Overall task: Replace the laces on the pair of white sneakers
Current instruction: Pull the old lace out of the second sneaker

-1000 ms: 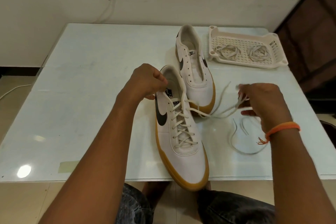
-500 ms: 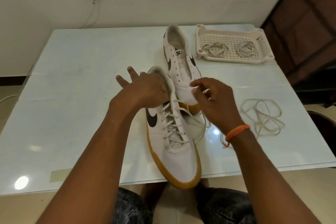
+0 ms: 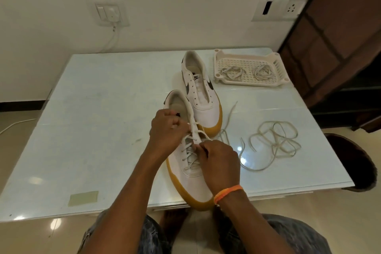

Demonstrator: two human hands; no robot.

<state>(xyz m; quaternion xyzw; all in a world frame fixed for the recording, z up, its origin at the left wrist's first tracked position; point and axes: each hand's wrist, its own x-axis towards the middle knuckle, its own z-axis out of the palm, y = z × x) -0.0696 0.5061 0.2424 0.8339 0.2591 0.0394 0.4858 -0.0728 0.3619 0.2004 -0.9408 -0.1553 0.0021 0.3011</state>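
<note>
1. Both hands work at the lacing of the near sneaker (image 3: pixel 190 179) in the head view.
2. Curled over the upper eyelets, the left hand (image 3: pixel 167 132) pinches a strand of the lace (image 3: pixel 190 151) between its fingertips.
3. Lower on the lacing, the right hand (image 3: pixel 219 163) has its fingers curled, pinching the lace; an orange band (image 3: pixel 227 192) circles its wrist.
4. That near sneaker is white with a gum sole and a dark side mark, and it lies on the pale bench (image 3: pixel 99 121) with its toe past the near edge.
5. Its lace runs through the lower eyelets, and loose ends trail to the right across the bench.
6. A second sneaker (image 3: pixel 201 93) stands just behind it, touching or nearly so, with bare eyelets.
7. Right of the shoes, a loose lace (image 3: pixel 275 139) lies in a tangled heap.
8. At the far right corner, a white plastic tray (image 3: pixel 249 68) holds two bundled laces (image 3: pixel 233 72).
9. A strip of tape (image 3: pixel 83 198) sits near the front left edge.
</note>
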